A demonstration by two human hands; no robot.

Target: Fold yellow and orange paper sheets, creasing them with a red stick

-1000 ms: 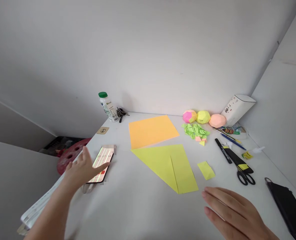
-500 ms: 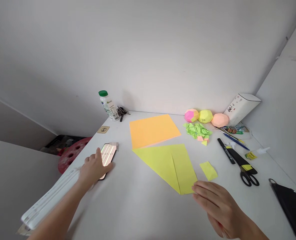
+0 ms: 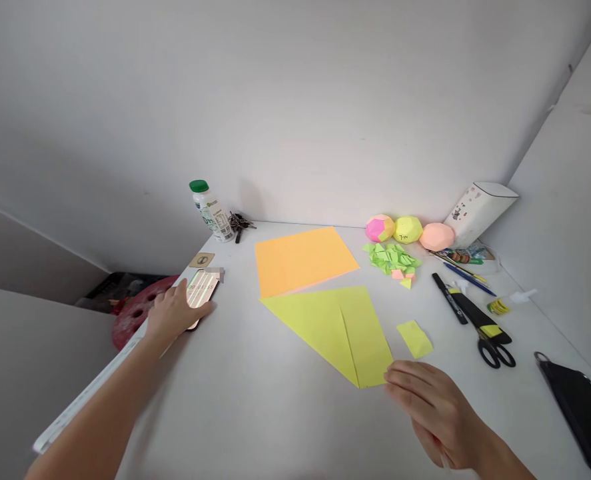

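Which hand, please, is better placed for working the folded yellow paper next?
Probably the right hand, at a corner of the folded yellow paper; the left hand partly covers the phone.

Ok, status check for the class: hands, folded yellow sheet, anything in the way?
Left hand across phone; right hand at near right corner of folded yellow sheet. Sheet lying on table, diagonal flap turned over. Small yellow piece beside it, apart.

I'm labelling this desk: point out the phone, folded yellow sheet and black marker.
Phone (image 3: 203, 289), head view, lit screen.
Folded yellow sheet (image 3: 331, 327), head view, broad left part.
Black marker (image 3: 449, 298), head view, barrel.
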